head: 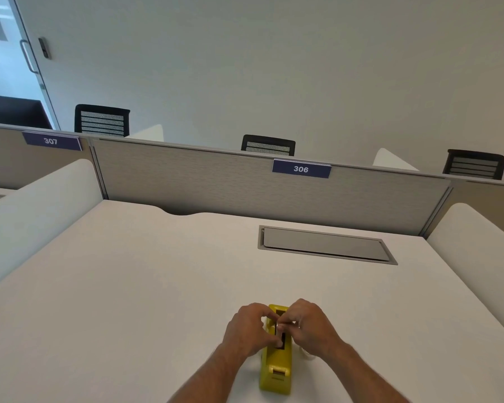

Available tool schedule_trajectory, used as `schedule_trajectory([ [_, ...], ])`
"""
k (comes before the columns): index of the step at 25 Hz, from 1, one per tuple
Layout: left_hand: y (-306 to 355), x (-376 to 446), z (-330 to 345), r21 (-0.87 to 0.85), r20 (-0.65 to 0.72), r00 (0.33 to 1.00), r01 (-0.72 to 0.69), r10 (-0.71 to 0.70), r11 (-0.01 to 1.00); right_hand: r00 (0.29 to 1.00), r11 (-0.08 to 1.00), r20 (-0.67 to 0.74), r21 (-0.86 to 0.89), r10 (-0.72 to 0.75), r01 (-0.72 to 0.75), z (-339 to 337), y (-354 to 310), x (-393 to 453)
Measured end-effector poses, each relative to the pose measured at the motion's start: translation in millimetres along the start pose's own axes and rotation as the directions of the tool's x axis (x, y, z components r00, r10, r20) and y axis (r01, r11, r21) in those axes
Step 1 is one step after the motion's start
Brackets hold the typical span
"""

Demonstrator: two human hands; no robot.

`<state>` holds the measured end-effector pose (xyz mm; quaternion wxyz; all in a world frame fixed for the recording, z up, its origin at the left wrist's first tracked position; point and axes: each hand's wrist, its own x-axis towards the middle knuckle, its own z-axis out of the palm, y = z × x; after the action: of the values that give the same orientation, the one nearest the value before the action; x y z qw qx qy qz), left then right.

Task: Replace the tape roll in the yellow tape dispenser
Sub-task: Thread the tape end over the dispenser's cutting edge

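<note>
The fingers (277, 327) of both hands pinch something small over the dark slot of the yellow plastic tape dispenser (276, 362), which stands near us on the white table (134, 271). It looks like the roll is being fitted or lifted; I cannot tell which. Next, careful fingers must guide it straight.

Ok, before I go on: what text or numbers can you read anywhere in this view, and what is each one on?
"306" on the blue sign clipped to the grey partition straight ahead.
"307" on the blue sign on the partition to the left.
The yellow tape dispenser shows no readable label.
</note>
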<state>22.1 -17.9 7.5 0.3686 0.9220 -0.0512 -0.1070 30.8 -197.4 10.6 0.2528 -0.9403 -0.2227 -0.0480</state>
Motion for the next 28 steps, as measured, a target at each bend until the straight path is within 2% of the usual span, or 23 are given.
schedule_trajectory([
  [9,0.4,-1.1,-2.2,-0.004,0.003,1.000,0.001,-0.001,1.000,0.999,0.996,-0.033,-0.084,-0.004,0.001,2.2,-5.1,-1.0],
  [16,3.3,-1.2,-2.0,0.023,0.006,1.000,0.014,-0.014,1.000,0.984,0.950,-0.088,-0.286,-0.152,0.121,9.4,-8.7,-14.0],
  [21,2.5,-2.6,-2.5,0.066,0.003,1.000,-0.001,0.001,0.998,0.986,0.914,-0.049,-0.385,-0.159,0.128,11.3,-18.1,-17.5],
  [28,-2.2,-4.9,-7.9,0.090,0.103,0.994,-0.045,0.036,0.995,0.986,0.902,-0.058,-0.416,-0.156,0.119,10.4,-19.4,-18.1],
])
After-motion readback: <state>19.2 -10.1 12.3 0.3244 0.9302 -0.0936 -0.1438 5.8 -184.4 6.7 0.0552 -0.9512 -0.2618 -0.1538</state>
